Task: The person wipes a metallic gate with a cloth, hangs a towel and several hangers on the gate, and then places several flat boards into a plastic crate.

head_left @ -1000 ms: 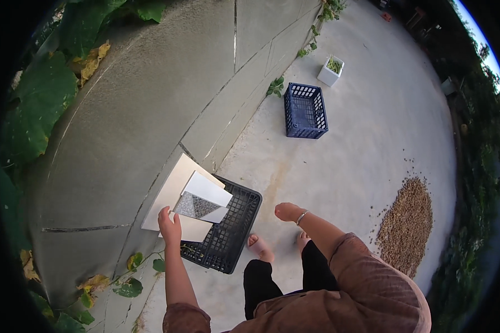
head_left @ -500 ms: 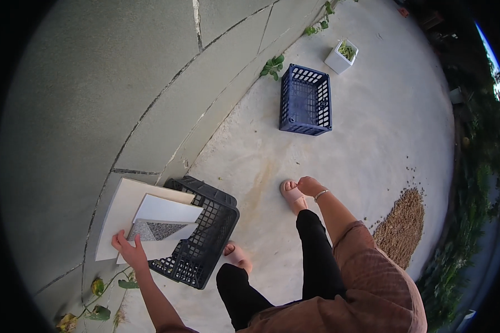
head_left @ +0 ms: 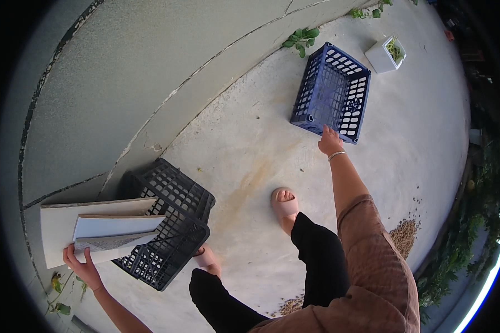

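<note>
With left hand [head_left: 83, 268] half-open, touched boards [head_left: 116, 225] at lower left; with right hand [head_left: 331, 143] partly curled, reached crate [head_left: 313, 83] at upper right; couldn't tell if gripping either.

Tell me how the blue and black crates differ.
Pale panels overlap the black crate here; the blue crate shows its floor plainly. The black crate sits closer to the wall than the blue crate. The right hand is at the blue crate, away from the black crate. Both have openwork sides.
</note>
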A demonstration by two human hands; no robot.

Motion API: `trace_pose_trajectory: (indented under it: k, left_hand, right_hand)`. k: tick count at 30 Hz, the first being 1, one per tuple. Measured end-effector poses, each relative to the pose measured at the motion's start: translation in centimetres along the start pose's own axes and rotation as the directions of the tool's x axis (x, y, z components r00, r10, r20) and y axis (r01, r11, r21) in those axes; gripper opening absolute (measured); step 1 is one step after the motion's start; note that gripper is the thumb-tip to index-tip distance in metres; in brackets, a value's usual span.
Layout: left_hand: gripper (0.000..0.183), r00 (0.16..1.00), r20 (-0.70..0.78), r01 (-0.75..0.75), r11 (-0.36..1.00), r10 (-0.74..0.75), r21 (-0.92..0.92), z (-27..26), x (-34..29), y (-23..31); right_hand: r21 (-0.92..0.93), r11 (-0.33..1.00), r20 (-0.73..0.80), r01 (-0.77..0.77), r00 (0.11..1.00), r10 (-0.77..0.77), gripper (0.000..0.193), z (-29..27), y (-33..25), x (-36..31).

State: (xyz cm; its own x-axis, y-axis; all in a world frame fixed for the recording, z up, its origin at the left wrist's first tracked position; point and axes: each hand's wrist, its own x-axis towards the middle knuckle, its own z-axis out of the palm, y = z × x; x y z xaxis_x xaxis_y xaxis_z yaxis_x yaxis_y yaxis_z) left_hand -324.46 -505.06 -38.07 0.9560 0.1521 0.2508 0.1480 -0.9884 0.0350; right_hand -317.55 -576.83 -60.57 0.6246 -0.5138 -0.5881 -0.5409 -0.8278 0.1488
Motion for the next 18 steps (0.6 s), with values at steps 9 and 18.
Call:
trace_pose_trajectory:
  k: [9,18]
  left_hand:
    - [0.043,0.999,0.033,0.017,1.000,-0.018,0.023,-0.1,0.2,0.3]
    - [0.043,0.998,0.033,0.062,0.998,-0.062,-0.007,-0.8,0.3,2.2]
  right_hand:
    - [-0.295,0.952,-0.349,0.083,0.918,-0.189,0.015,1.2,-1.7,4.1]
    - [-0.073,0.744,-0.310,0.664,0.694,-0.650,0.017,4.8,-20.1,-6.2]
